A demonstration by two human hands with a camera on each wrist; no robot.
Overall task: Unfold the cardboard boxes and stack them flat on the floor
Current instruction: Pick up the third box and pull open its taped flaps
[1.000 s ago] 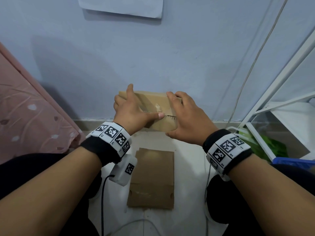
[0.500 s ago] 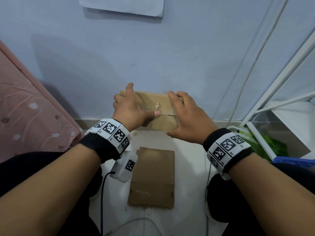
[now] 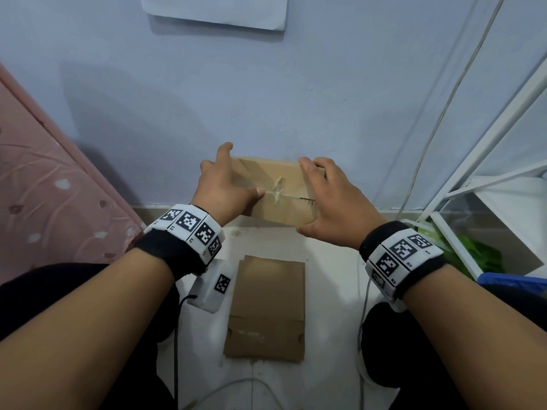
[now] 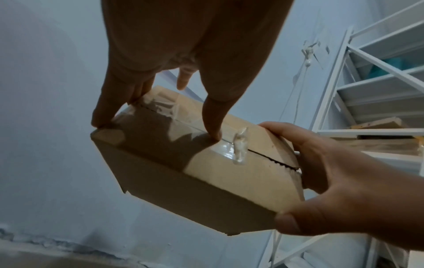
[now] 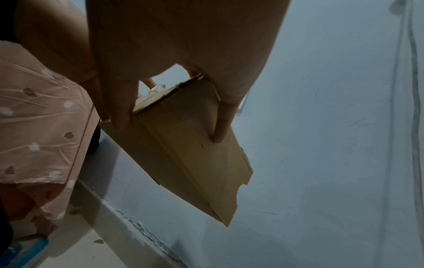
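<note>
A: Box?
B: Cardboard box (image 3: 278, 190) held up off the floor between both hands. Left hand (image 3: 225, 187) grips its left end, thumb tip on the taped seam beside a bunched bit of tape (image 4: 239, 148).
A: Right?
B: Right hand (image 3: 328, 208) clamps the right end, fingers curled round it.
A: Below them?
B: One flattened box (image 3: 266, 309) on the floor.
</note>
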